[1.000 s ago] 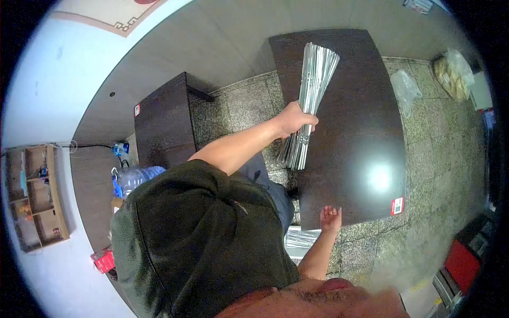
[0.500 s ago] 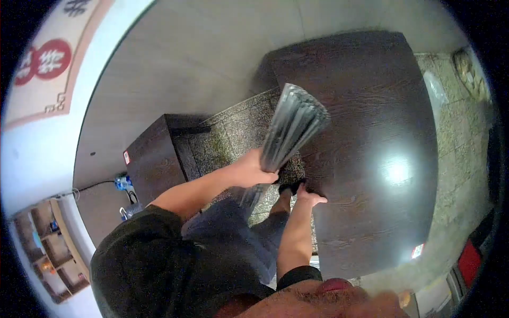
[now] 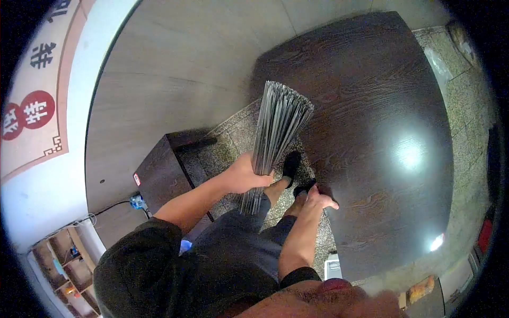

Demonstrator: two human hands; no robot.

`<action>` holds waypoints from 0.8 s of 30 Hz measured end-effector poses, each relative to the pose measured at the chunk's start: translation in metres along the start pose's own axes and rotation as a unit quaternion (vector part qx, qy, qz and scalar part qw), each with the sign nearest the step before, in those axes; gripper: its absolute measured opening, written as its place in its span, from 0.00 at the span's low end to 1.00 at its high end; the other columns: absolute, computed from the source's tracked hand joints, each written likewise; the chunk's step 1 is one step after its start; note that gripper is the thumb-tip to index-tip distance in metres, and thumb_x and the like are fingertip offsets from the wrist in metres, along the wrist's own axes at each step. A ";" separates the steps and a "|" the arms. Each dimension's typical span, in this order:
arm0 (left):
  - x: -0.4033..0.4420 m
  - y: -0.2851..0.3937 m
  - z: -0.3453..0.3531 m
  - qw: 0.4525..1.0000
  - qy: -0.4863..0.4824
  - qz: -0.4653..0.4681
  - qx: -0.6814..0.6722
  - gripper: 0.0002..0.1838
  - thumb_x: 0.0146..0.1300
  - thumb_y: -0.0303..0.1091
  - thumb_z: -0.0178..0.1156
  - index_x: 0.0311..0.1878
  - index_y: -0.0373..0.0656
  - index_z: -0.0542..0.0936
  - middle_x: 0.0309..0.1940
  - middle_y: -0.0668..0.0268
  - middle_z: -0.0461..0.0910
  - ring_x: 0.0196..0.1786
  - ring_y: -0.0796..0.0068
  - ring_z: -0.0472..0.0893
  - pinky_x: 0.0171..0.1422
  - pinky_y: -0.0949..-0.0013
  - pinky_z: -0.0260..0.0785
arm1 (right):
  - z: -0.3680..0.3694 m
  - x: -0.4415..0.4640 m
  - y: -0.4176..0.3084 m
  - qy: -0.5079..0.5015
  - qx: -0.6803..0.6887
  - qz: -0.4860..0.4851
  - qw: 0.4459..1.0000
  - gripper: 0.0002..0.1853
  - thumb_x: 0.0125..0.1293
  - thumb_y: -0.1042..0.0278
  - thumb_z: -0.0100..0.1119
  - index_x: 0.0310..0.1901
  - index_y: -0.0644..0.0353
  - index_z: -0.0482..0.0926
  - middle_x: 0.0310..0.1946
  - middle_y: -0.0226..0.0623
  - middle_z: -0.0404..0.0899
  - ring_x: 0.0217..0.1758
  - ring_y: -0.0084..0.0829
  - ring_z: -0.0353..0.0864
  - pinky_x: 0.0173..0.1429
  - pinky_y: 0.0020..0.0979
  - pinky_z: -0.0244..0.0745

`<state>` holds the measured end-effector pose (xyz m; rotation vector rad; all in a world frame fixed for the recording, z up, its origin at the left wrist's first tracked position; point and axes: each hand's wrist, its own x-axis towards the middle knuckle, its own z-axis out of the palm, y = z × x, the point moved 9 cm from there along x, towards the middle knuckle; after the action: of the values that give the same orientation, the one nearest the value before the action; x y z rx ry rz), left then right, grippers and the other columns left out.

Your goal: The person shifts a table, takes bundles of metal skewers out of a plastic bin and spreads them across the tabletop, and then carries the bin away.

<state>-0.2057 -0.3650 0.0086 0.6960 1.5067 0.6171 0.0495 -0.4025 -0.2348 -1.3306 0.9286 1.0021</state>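
Observation:
My left hand (image 3: 248, 175) is closed around a thick bundle of thin, grey metallic strips (image 3: 278, 119). The bundle's upper end fans out, and its lower end shows below my fist above my lap. My right hand (image 3: 322, 199) rests at the near left edge of a large dark wooden table (image 3: 371, 169). Its thumb is spread out over the tabletop and its other fingers lie at the edge, partly hidden. Nothing can be seen held in it.
A smaller dark table (image 3: 161, 175) stands at the left beside a wooden panel wall. My feet (image 3: 290, 167) are on the speckled floor between the tables. A white object (image 3: 333, 267) lies near the large table's lower corner. Wooden shelves (image 3: 66, 265) are at the lower left.
The bundle has come down and left in view, still in my left hand. My right hand has moved up to the table's edge from near its lower corner. The view has shifted.

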 end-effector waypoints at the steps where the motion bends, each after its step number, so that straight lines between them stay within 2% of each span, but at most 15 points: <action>1: 0.000 0.000 -0.001 1.000 0.003 0.002 -0.004 0.06 0.50 0.24 0.66 0.32 0.39 0.78 0.26 0.70 0.78 0.30 0.80 0.76 0.37 0.71 0.69 | -0.002 0.008 -0.001 -0.008 0.003 0.005 1.000 0.52 0.58 0.18 0.28 0.70 0.57 0.59 0.70 0.37 0.60 0.71 0.47 0.58 0.73 0.47 0.53; 2: 0.001 0.000 -0.001 1.000 0.006 0.007 -0.008 0.07 0.50 0.24 0.66 0.32 0.39 0.78 0.26 0.70 0.78 0.30 0.80 0.76 0.37 0.71 0.69 | 0.003 0.007 0.001 -0.044 0.016 0.020 0.999 0.52 0.59 0.18 0.27 0.70 0.57 0.59 0.70 0.38 0.60 0.71 0.48 0.58 0.72 0.47 0.55; 5: 0.003 0.001 -0.002 1.000 0.002 0.008 0.005 0.06 0.50 0.25 0.66 0.32 0.39 0.78 0.26 0.70 0.78 0.30 0.79 0.76 0.38 0.71 0.69 | -0.005 0.000 -0.004 0.011 -0.025 -0.017 0.999 0.51 0.59 0.19 0.27 0.70 0.57 0.60 0.70 0.38 0.61 0.70 0.48 0.60 0.72 0.47 0.56; 8: 0.004 0.000 0.001 1.000 0.000 -0.005 0.019 0.07 0.50 0.25 0.66 0.32 0.40 0.78 0.26 0.70 0.78 0.31 0.79 0.76 0.38 0.71 0.69 | -0.007 0.018 -0.001 -0.026 0.006 0.013 1.000 0.51 0.59 0.18 0.25 0.70 0.56 0.59 0.69 0.37 0.62 0.70 0.48 0.60 0.72 0.48 0.55; 11: 0.005 0.005 0.004 0.999 -0.008 -0.020 0.048 0.07 0.50 0.25 0.66 0.32 0.40 0.78 0.26 0.69 0.78 0.31 0.79 0.76 0.38 0.71 0.69 | -0.019 0.016 -0.008 0.026 -0.031 -0.010 0.999 0.54 0.57 0.17 0.22 0.70 0.57 0.60 0.69 0.39 0.62 0.70 0.48 0.60 0.71 0.48 0.57; 14: 0.009 0.007 0.009 0.998 -0.019 -0.033 0.050 0.06 0.50 0.25 0.66 0.32 0.40 0.78 0.26 0.70 0.77 0.30 0.79 0.76 0.38 0.71 0.69 | -0.024 0.036 -0.009 -0.064 -0.034 0.017 0.997 0.56 0.55 0.15 0.20 0.70 0.58 0.60 0.69 0.39 0.62 0.70 0.48 0.60 0.70 0.48 0.60; 17: 0.014 0.006 0.013 0.998 -0.019 -0.025 0.046 0.06 0.50 0.25 0.65 0.31 0.40 0.78 0.25 0.70 0.77 0.30 0.79 0.75 0.38 0.71 0.69 | -0.027 0.034 -0.009 -0.086 -0.016 0.038 0.995 0.57 0.54 0.14 0.19 0.69 0.59 0.62 0.69 0.39 0.63 0.69 0.47 0.62 0.69 0.48 0.62; 18: 0.016 0.007 0.013 0.999 -0.016 -0.018 0.047 0.06 0.50 0.25 0.65 0.31 0.40 0.78 0.25 0.70 0.77 0.30 0.79 0.75 0.38 0.71 0.68 | -0.027 0.022 -0.009 -0.059 -0.007 0.053 0.997 0.56 0.55 0.14 0.17 0.67 0.58 0.64 0.67 0.39 0.65 0.68 0.47 0.64 0.69 0.49 0.62; 24: 0.022 0.018 0.027 0.998 -0.038 -0.008 0.050 0.07 0.49 0.28 0.63 0.33 0.39 0.78 0.27 0.68 0.78 0.32 0.78 0.76 0.39 0.69 0.70 | -0.029 0.009 -0.012 -0.067 -0.016 0.047 0.996 0.56 0.56 0.15 0.16 0.66 0.58 0.67 0.64 0.42 0.69 0.65 0.49 0.67 0.67 0.50 0.65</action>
<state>-0.1777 -0.3372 0.0058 0.7752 1.4777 0.5012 0.0642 -0.4307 -0.2409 -1.2380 0.8835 1.1690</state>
